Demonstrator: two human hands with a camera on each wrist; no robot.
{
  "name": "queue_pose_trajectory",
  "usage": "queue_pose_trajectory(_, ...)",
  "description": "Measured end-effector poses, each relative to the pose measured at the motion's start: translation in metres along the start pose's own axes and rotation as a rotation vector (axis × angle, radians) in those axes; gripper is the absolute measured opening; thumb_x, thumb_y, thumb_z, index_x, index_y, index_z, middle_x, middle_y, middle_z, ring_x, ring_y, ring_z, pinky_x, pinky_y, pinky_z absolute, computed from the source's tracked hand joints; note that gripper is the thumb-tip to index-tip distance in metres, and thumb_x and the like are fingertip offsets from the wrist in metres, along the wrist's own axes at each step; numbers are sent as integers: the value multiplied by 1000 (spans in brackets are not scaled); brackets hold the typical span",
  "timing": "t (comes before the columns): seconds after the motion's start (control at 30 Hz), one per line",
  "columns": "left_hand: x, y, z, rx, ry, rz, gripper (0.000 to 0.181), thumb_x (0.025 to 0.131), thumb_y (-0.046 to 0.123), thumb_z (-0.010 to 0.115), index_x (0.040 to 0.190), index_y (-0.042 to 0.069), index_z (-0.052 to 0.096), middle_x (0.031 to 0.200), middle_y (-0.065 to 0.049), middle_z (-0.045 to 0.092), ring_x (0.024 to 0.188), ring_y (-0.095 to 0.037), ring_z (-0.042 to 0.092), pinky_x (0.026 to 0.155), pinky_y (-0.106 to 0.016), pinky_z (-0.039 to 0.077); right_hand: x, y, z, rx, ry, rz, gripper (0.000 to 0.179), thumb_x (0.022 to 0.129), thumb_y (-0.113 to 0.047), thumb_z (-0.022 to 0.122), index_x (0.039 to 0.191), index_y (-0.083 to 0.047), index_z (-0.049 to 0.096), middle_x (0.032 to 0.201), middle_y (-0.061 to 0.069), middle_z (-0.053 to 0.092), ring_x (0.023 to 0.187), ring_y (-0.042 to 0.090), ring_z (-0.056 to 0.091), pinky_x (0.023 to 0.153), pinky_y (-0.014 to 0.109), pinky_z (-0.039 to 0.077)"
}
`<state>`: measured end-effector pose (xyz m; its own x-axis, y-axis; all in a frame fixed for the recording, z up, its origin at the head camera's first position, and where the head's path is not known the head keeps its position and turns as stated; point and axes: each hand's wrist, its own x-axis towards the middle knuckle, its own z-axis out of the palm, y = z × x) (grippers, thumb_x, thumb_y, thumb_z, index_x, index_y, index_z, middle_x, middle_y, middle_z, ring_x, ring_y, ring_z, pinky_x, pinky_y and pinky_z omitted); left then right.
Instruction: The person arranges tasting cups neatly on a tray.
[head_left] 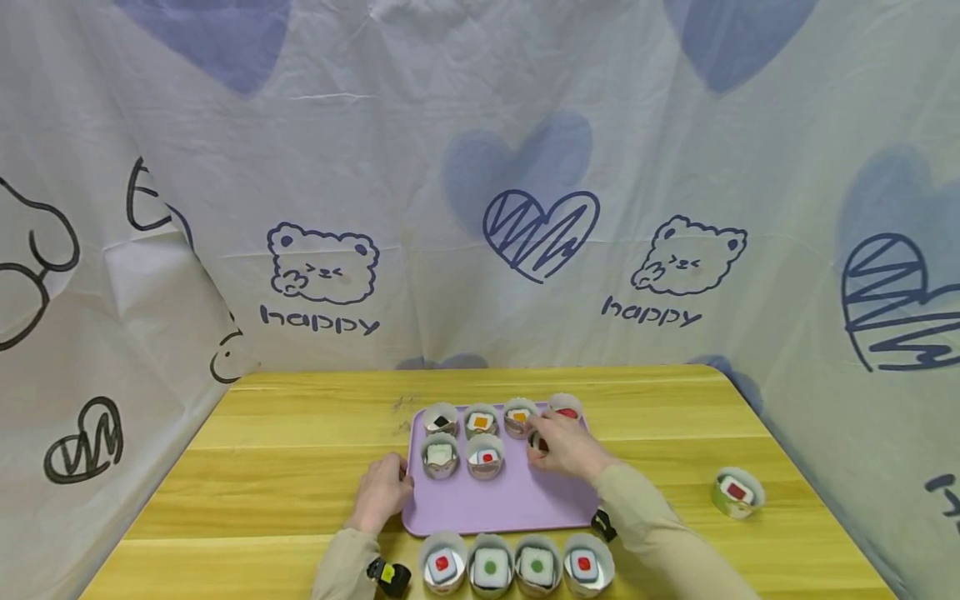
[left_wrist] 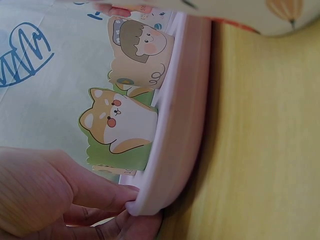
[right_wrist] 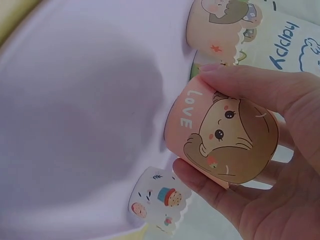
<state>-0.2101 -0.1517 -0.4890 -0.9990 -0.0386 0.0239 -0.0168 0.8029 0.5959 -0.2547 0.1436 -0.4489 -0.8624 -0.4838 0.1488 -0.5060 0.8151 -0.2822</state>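
Note:
My right hand grips a pink paper cake cup between thumb and fingers, low over the right part of the lilac tray. A girl's face and the word LOVE are printed on the cup. My left hand pinches the tray's left edge, thumb on top and fingers below in the left wrist view. Two rows of cups stand on the tray. Beside the held cup is one with a red-centred white piece; behind it are one with an orange-topped piece and one with a red piece.
In front of the tray stands a row of several cups, including one with a green-dotted white piece. A single green cup sits far right on the wooden table. A printed cloth hangs behind the table.

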Motion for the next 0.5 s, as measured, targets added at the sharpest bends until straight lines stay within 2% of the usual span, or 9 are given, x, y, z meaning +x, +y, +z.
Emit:
queue_pose_trajectory(0.37, 1, -1, 1, -2, 5, 12, 13, 87, 4, 63, 96, -5, 65, 84, -14, 66, 76, -24, 59, 67, -37, 50, 7, -7, 4, -13, -30, 17, 37, 83, -12, 77, 117, -4, 65, 107, 14, 65, 86, 20, 58, 76, 37, 50)
queue_pose_trajectory(0.5, 1, -2, 1, 4, 11, 16, 13, 87, 4, 63, 96, -5, 66, 85, -14, 67, 77, -25, 60, 68, -38, 50, 9, -8, 6, -10, -35, 12, 32, 83, -12, 76, 113, -5, 64, 104, 12, 64, 84, 19, 56, 74, 36, 50)
